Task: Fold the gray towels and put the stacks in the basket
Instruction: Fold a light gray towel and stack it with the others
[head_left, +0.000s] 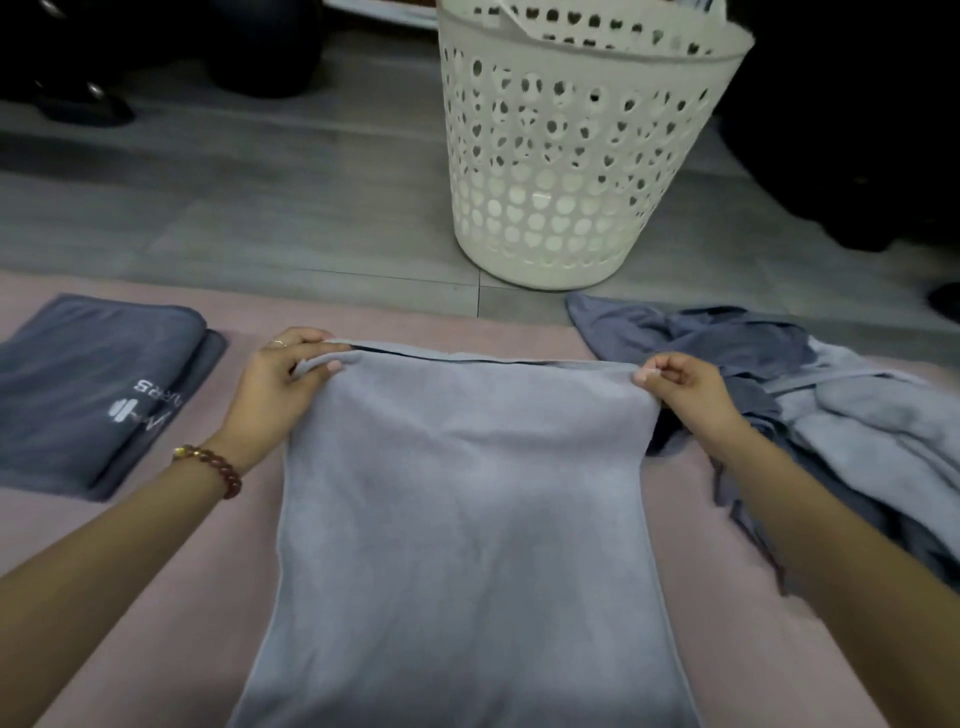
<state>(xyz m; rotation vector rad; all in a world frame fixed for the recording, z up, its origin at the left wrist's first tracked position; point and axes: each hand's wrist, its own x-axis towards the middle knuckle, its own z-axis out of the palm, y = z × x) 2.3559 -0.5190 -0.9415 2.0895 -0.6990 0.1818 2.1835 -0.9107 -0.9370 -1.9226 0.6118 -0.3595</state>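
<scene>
The light gray towel (467, 519) nearest me looks soft and limp; my left hand (270, 395) and right hand (688, 397) pinch its far corners, eleven and one o'clock.

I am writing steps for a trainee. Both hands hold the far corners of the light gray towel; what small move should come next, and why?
Probably lay both corners down, lined up with the edge beneath, and release. The left hand and right hand each pinch a far corner of the light gray towel, and a dark gap shows a lower layer under that edge.
</scene>
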